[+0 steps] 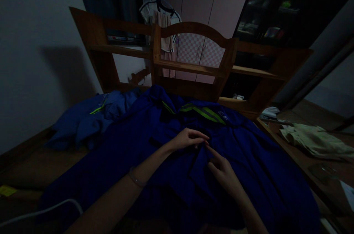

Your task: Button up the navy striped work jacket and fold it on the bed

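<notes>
- Broadly, the blue garment (124, 152) fills centre and bottom, longest left-to-right, striped part (206, 112) toward top.
- Left hand (184, 139), right hand (223, 170): half-curled, meeting mid-frame; cannot tell whether they pinch it.

Emblem (222, 115) on blue garment (178, 169) illegibly small.

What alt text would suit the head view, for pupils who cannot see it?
A person's left hand and right hand, fingers close together, are over a dark blue garment with yellow-green stripes; it is too dark to tell whether they pinch it. Lighter blue cloth lies at the view's left, and a wooden shelf frame stands behind.
</notes>
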Tool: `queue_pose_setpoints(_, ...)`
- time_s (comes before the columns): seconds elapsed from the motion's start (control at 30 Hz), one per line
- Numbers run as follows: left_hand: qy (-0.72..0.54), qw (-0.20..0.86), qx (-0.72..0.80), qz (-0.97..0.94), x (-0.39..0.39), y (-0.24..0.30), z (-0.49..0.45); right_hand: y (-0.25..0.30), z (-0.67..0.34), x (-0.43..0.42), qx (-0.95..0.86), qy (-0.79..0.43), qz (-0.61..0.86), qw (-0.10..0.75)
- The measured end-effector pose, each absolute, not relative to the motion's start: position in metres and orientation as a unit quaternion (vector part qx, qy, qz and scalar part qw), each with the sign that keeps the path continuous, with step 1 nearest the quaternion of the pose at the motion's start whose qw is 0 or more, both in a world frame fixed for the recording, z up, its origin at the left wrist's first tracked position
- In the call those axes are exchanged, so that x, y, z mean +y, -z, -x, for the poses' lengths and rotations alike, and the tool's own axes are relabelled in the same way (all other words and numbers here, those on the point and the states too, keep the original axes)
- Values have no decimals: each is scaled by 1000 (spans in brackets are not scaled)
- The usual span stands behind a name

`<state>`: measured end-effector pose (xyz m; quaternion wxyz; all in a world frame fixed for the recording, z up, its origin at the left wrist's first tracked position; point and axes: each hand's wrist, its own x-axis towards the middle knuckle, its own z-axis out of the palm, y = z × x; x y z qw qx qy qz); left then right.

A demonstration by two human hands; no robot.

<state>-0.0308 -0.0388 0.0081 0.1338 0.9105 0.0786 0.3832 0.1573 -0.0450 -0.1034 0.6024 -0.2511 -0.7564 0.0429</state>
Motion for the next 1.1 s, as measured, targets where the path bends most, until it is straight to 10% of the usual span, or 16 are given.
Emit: queue_pose_setpoints(1.1,-222,-265,153,-926,-31,6,34,104,-173,-63,-588,-200,169,765)
